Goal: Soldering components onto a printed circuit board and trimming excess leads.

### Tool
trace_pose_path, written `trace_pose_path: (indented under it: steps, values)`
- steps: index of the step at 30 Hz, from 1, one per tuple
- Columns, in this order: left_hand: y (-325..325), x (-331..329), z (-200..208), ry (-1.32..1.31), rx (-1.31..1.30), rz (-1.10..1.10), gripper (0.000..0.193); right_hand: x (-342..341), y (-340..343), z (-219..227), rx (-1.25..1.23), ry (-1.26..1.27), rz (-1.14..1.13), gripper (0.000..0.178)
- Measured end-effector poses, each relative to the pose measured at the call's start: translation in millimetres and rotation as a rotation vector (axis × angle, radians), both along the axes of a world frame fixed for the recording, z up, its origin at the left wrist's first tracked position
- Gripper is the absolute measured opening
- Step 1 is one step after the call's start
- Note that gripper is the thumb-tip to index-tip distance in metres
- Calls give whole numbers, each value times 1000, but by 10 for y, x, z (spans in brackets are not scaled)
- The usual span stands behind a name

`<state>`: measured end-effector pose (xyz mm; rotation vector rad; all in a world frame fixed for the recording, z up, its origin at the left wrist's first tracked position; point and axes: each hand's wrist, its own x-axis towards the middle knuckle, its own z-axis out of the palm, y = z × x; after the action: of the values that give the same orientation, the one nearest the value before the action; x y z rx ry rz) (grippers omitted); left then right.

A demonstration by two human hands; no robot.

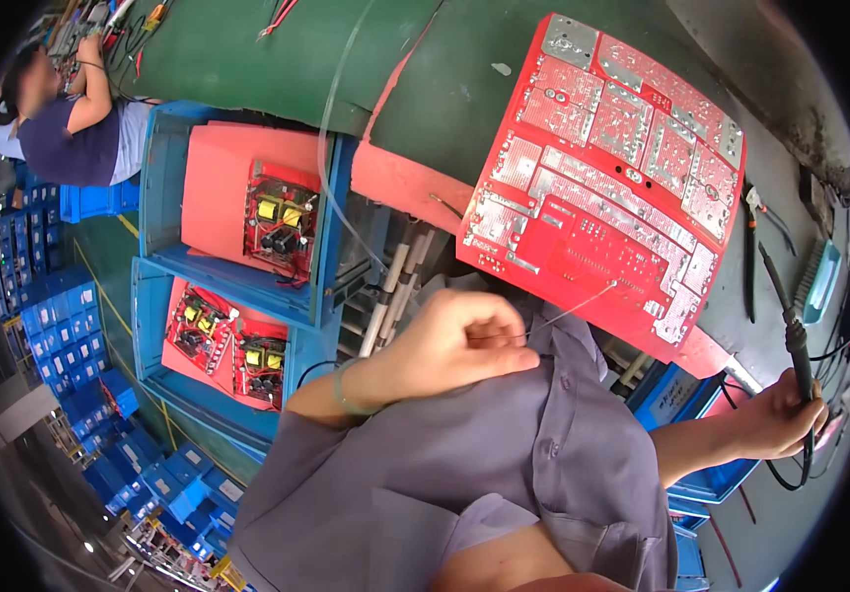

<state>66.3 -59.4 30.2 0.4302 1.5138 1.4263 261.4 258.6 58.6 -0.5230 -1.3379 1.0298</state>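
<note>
**Red circuit board [575, 229], thin wire [578, 309] and soldering iron [797, 340]**

The board, patterned with silvery solder, lies tilted on the table [444, 84] at upper right of the frame. Near centre, the left hand [459, 340] has its fingers pinched on the wire, whose far end reaches the board's lower part (touching or just above, I cannot tell). At lower right, the right hand's [778, 414] fingers wrap the iron, beside the board. Pliers [751, 261] and a brush [819, 281] lie at right; blue crates [148, 178] holding smaller boards [282, 232] stand at left.
</note>
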Motion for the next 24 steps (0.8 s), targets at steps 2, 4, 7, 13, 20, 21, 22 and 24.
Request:
trace_pose_path:
  steps: [2, 4, 7, 13, 20, 21, 22, 24]
  values:
    - [149, 11, -103, -41, 57, 39, 19, -56, -33, 13, -33, -57, -165, 16]
    - [315, 68, -160, -137, 168, 26, 23, -82, -58, 34, 26, -139, -238, 19]
    - [494, 135, -168, -108, 310, 169, 26, -66, -89, 65, -45, 24, -130, 16]
    - [609, 146, -71, -107, 419, 546, 29, -12, -107, 1, -59, -52, -200, 16]
    - [487, -382, -5, -60, 434, 622, 25, 108, -15, -43, -172, 127, 0, 17]
    - [446, -537, -1, -17, 421, 600, 25, 131, -2, -46, -202, 192, 41, 18]
    - [390, -737, 8, -14, 403, 553, 26, 152, 10, -52, -167, 133, 37, 18]
    - [279, -1161, 46, -46, 358, 435, 27, 194, 33, -64, -174, 133, 23, 18]
